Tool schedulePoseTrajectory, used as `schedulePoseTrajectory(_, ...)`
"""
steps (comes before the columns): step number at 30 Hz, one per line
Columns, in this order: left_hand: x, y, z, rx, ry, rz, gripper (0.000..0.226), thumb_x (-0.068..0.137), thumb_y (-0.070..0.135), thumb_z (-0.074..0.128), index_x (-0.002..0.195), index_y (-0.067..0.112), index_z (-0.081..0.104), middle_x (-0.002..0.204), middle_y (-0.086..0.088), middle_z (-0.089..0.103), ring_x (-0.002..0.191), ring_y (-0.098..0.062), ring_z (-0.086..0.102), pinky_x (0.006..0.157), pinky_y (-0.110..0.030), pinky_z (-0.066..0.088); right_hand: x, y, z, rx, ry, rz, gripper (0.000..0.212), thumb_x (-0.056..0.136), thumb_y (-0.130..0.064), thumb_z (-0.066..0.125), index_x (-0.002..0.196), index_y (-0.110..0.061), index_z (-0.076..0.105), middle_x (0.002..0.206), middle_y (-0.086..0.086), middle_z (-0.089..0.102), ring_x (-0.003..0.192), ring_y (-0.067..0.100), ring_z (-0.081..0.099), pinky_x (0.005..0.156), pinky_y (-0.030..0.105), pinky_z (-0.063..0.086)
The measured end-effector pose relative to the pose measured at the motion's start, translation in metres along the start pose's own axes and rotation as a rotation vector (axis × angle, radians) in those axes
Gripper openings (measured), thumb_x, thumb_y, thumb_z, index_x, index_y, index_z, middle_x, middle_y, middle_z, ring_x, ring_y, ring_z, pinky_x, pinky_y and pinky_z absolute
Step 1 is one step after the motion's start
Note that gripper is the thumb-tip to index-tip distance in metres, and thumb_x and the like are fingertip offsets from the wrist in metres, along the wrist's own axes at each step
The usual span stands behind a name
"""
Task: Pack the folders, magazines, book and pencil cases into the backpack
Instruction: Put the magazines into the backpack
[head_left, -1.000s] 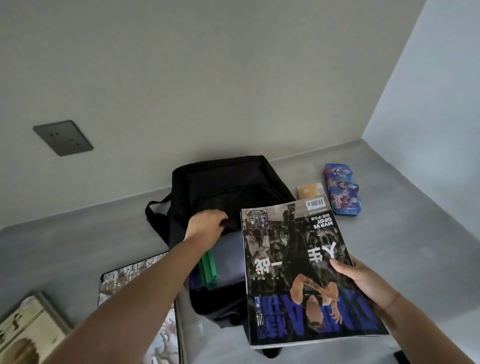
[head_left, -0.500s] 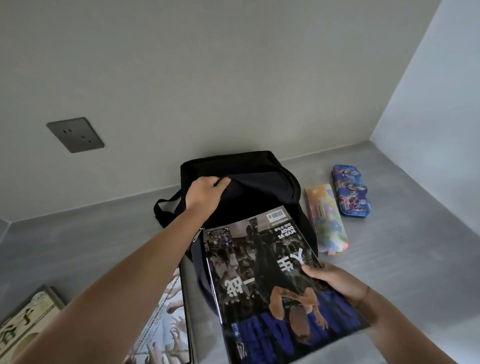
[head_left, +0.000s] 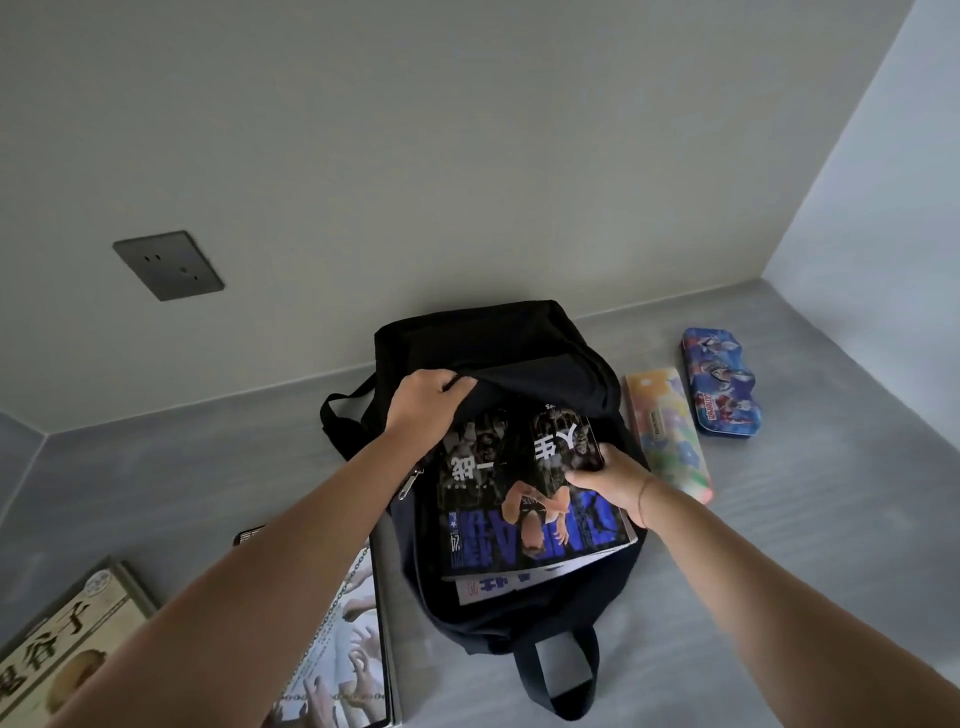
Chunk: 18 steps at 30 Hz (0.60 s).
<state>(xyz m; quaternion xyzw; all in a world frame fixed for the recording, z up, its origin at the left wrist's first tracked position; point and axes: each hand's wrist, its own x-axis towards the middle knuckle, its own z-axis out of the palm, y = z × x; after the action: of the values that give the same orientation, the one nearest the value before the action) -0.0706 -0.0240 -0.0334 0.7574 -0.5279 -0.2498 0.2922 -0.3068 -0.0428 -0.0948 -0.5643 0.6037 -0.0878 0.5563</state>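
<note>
Top end of the magazine (head_left: 498, 467) is hidden inside the mouth of the backpack (head_left: 519, 338), under the flap (head_left: 524, 387). Its lower half sticks out, cover print upside down to the camera. A white-edged sheet (head_left: 498, 584) pokes out beneath it, mostly covered; possibly another magazine or a folder, can't tell. Bag interior is too dark to read. The second magazine (head_left: 343, 649) on the worktop (head_left: 805, 519) at left is partly hidden by the left forearm and cut by the bottom edge. The book (head_left: 67, 639) in the bottom-left corner is cut by the frame. Left hand (head_left: 426, 405) reaches forward over the bag, fingers curled over the flap edge, grip closed on the fabric and holding it up. Right hand (head_left: 608, 483) is at the magazine's right edge, thumb on the cover, fingers underneath out of sight, grip pinching the magazine. Both forearms enter from the bottom corners. The backpack lies flat, carry loop (head_left: 556, 670) toward the camera, zip pull (head_left: 410, 480) by the left wrist. The floral case (head_left: 667, 436) sits just right of the bag, the blue case (head_left: 722, 384) beyond it. A socket (head_left: 169, 265) is on the wall at left.
</note>
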Motion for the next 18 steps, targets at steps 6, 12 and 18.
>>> schedulePoseTrajectory(6,0.002,0.007,0.003,-0.126,-0.074,-0.010,0.024,0.094,0.025,0.054,0.110,0.016,0.069,0.099,0.003,0.067,0.088,-0.007,0.059,0.070,-0.016,0.043,-0.029,0.049,0.013,0.223,0.043,0.038,0.070,0.087,-0.004,0.060,0.146,-0.022,0.026,0.138,0.009,0.042,0.109,0.030,0.057,0.051,0.029,0.058)
schedulePoseTrajectory(12,-0.003,0.011,0.006,-0.137,-0.128,-0.025,0.027,0.093,0.026,0.056,0.115,0.015,0.068,0.102,-0.001,0.071,0.091,-0.011,0.063,0.080,-0.022,0.046,-0.017,0.033,0.015,0.480,0.145,-0.022,0.052,0.091,0.005,0.050,0.139,-0.010,0.039,0.125,0.013,0.051,0.093,0.029,0.064,0.049,0.028,0.058)
schedulePoseTrajectory(18,-0.010,0.010,0.002,-0.138,-0.119,-0.015,0.024,0.093,0.026,0.056,0.111,0.018,0.070,0.097,0.003,0.070,0.091,-0.009,0.062,0.078,-0.021,0.044,0.023,-0.013,0.022,0.579,0.159,0.042,0.053,0.094,0.008,0.040,0.143,-0.011,0.035,0.147,0.012,0.035,0.080,0.027,0.058,0.073,0.041,0.057)
